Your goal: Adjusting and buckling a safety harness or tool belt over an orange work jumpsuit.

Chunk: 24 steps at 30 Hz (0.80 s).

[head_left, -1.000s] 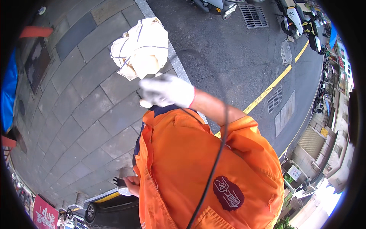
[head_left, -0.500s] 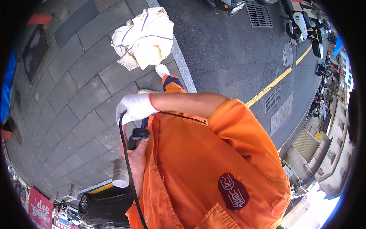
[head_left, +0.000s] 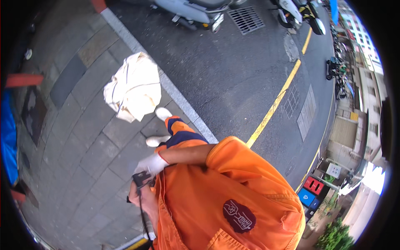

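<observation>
My bare left hand comes up from below in front of my orange jacket, its fingers curled around a small black device. A black cord runs down from the device past this hand. My right hand, in a white knitted glove, bends in from the right and closes on the device's upper side, with its fingertips partly hidden behind it. On the paving ahead of my white shoes lies a bulky cream cloth sack with dark trim, out of reach of both hands.
A stone kerb divides the grey paving from the asphalt. Beyond are a parked scooter, a drain grate and a yellow road line. Red and blue bins stand right; a blue sheet is at the left.
The view has swung, and the sack now appears lower and further left. My gloved hand has come down to the device. The cord no longer loops up over the glove.
</observation>
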### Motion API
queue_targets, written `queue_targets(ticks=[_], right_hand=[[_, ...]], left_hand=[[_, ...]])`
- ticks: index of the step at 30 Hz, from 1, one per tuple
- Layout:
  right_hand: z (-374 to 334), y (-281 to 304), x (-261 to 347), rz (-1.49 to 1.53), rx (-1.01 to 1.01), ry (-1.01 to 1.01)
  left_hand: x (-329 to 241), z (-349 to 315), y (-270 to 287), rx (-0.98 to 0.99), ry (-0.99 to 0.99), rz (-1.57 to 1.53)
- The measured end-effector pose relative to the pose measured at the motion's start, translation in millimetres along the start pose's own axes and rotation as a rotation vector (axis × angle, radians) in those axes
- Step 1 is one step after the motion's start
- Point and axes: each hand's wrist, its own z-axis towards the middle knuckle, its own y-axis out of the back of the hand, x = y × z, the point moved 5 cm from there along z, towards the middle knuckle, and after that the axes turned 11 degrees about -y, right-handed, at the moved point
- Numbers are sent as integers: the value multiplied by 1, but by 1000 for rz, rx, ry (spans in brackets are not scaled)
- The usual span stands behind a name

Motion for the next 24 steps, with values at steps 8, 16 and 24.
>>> queue_targets(ticks=[8,16,24], right_hand=[[-219,74,-76,585,-964,-268],[-286,-83,-234,852,-969,-931],[-210,-130,-250,680,-1033,-604]], left_hand=[[-24,9,52,-452,314,-366],[-28,27,40,-197,260,-530],[-21,12,76,15,152,-429]])
